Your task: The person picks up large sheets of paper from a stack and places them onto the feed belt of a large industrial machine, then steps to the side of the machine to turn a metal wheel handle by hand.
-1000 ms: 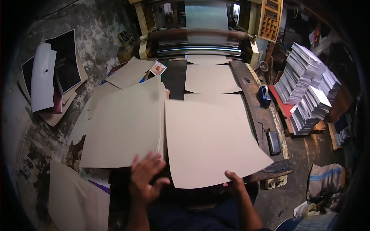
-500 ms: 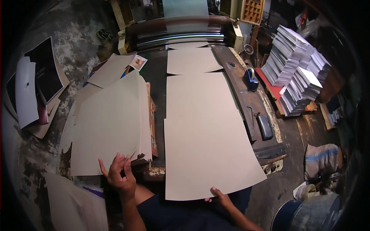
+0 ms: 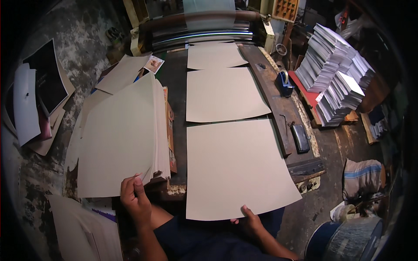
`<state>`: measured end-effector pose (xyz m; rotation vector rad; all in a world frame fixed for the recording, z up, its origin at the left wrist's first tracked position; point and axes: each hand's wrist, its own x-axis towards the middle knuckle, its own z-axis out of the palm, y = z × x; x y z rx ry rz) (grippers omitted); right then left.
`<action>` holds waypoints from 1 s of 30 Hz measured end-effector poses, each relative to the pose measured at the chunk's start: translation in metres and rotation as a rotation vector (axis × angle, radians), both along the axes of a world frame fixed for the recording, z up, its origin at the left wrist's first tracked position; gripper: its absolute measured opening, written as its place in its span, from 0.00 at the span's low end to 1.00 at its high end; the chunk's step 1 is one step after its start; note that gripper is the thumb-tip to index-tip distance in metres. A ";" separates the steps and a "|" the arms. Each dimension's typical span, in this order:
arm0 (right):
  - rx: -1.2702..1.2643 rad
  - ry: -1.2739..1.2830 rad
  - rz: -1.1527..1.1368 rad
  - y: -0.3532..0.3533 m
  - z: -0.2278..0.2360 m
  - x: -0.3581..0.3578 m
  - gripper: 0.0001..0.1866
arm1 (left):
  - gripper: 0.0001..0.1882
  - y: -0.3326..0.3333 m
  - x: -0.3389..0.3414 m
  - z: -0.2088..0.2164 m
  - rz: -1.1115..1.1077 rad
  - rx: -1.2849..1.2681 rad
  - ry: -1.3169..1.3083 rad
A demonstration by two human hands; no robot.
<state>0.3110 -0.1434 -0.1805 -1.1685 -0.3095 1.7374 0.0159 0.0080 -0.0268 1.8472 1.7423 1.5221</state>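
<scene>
My right hand [image 3: 251, 220] grips the near edge of a large beige sheet of paper [image 3: 237, 167], thumb on top and fingers underneath. That sheet lies along the dark feed table of a roller machine. Beyond it is a second beige sheet [image 3: 226, 95], with a narrow gap between them, and a third sheet [image 3: 215, 55] reaches the rollers [image 3: 202, 37]. On the left, my left hand [image 3: 136, 195] is closed at the near right corner of a thick stack of beige sheets [image 3: 119, 139], pinching the edge of the top sheet.
A dark rail [image 3: 272, 113] runs along the table's right side, with a blue tape dispenser [image 3: 285, 85] and a black case [image 3: 300, 138] beyond. Tall piles of paper [image 3: 324, 61] stand at the right. Loose sheets [image 3: 27, 104] lie at far left; a blue drum [image 3: 322, 241] sits lower right.
The farther sheets have moved toward the rollers, and a gap has opened ahead of the sheet in my right hand. My left fingers, spread before, have closed at the stack's corner.
</scene>
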 end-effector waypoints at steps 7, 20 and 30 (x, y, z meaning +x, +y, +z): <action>0.042 0.105 -0.125 0.043 -0.024 0.007 0.28 | 0.16 0.004 0.007 0.004 0.015 0.038 0.034; 0.154 0.200 -0.290 0.113 -0.029 0.003 0.26 | 0.19 0.001 -0.011 0.003 0.024 -0.142 -0.513; 0.177 0.279 -0.219 0.104 0.030 0.007 0.33 | 0.11 -0.027 0.018 0.035 -0.385 0.101 0.010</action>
